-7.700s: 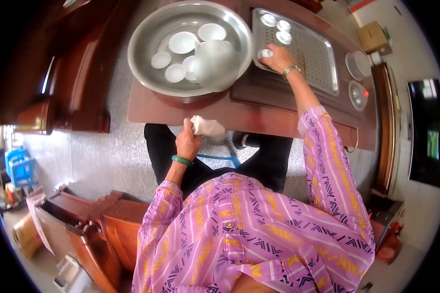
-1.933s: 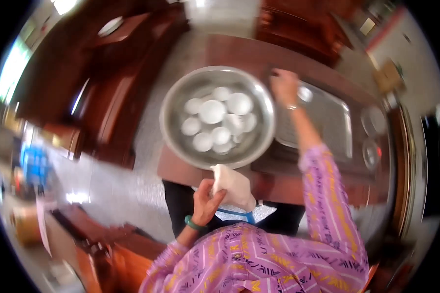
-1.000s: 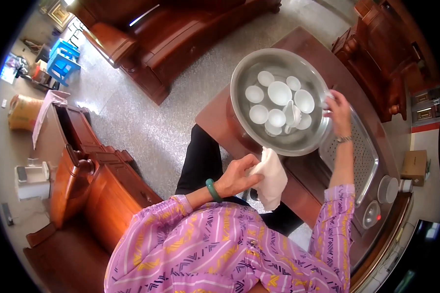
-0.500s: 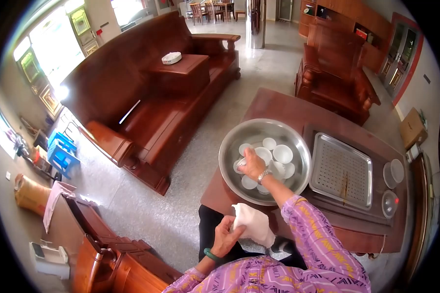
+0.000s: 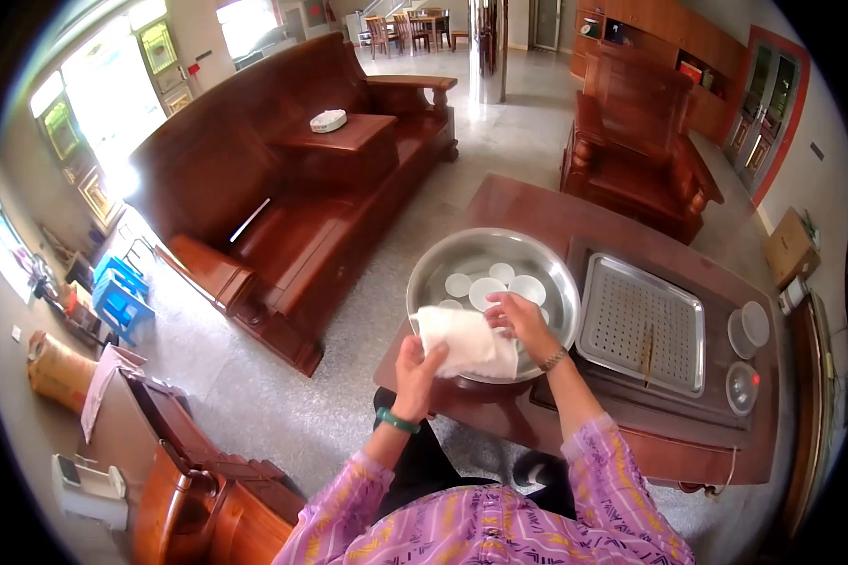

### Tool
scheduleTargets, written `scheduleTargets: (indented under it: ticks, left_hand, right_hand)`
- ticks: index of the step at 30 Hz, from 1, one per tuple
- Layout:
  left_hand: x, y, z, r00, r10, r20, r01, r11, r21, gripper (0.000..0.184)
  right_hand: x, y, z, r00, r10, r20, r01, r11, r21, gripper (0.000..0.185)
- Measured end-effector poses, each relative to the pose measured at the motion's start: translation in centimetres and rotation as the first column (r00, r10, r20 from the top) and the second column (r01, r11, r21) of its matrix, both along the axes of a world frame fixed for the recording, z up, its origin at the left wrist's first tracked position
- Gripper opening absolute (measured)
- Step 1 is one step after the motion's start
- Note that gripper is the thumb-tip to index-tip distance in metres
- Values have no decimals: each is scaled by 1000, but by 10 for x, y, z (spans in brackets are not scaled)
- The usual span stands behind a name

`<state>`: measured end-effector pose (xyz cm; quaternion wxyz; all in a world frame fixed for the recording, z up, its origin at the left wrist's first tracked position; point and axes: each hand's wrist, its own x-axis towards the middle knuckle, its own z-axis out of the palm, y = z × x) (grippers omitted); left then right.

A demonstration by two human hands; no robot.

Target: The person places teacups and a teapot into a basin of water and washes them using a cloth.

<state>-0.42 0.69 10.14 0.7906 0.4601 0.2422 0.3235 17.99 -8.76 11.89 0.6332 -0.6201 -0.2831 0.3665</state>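
Note:
My left hand [image 5: 415,379] is closed on a white cloth [image 5: 464,341], which hangs over the near left rim of a round metal basin [image 5: 563,282]. My right hand [image 5: 523,325] is at the cloth's right edge, above the basin. Its fingers are bent, and whatever they grip is hidden by the hand and cloth. Several small white cups lie inside the basin, among them one cup [image 5: 487,293] near the middle and another cup [image 5: 528,289] to its right. The cloth and my hands cover the basin's near part.
The basin stands on a dark red wooden table [image 5: 509,202]. To its right is a perforated metal tray [image 5: 636,325], then white bowls [image 5: 754,323] and a clear glass bowl [image 5: 742,388]. A wooden sofa [image 5: 254,188] and a wooden armchair [image 5: 631,160] stand beyond.
My right hand has risen from among the cups toward the cloth. My left hand has lifted the cloth up and forward to the basin's near rim. The view has shifted slightly.

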Motion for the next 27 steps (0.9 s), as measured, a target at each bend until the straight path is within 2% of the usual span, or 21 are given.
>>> scheduleTargets:
  ticks: [2,4,6,8,10,12,13,15,16,18,20,23,25,26,27]
  left_hand:
    - [17,-1,12,999,-32,36,32,999,-4,33]
    - [29,-4,24,996,-87,-12,87,996,-4,40]
    - [35,-7,30,995,-99,5,99,995,26,43]
    - [35,-9,33,989,-119,93,127,988,-92,44]
    - [30,-6,27,985,-150,88,157,984,-85,47]
    - [24,-6,27,905,-324,275,404,858,-317,50]
    - [19,-11,32,892,-342,294,439,808,-392,51]
    - [14,-20,32,887,-363,287,456,787,-416,50]
    - [11,-23,32,882,-379,279,468,764,-443,49]
    - [7,-17,21,860,-404,310,503,774,-386,49]
    - [2,-10,25,817,-503,283,570,779,-261,50]
    - [-8,-11,42,814,-487,315,567,784,-252,49]
    - [-11,-13,49,789,-491,368,592,768,-244,49]
    - [-13,-13,51,784,-494,376,596,769,-233,49]
    - [-15,-15,52,787,-471,399,584,776,-237,50]
  right_hand:
    - [-11,-10,14,961,28,276,-74,985,158,47]
    - [-11,-16,16,972,88,220,-117,985,123,40]
    - [-10,-20,15,973,4,232,-26,996,91,34]
    - [-2,-27,10,978,-38,205,15,993,114,33]
    - [-5,-40,28,999,4,50,-16,973,232,33]
    - [-12,-51,46,998,58,6,-58,973,224,36]
    - [-17,-56,54,992,123,-4,-119,964,237,38]
    - [-20,-62,62,971,240,2,-233,940,251,43]
    - [-19,-65,61,972,236,11,-231,938,258,43]
    - [-16,-70,53,960,279,32,-280,946,165,44]
    - [-17,-75,49,970,240,19,-241,962,127,45]
    - [-16,-81,34,989,142,-34,-137,982,130,45]
    - [-10,-80,13,990,-114,86,108,992,69,40]
    - [-13,-83,12,988,-115,99,108,991,74,40]
    - [-24,-86,21,985,-175,12,174,983,56,38]
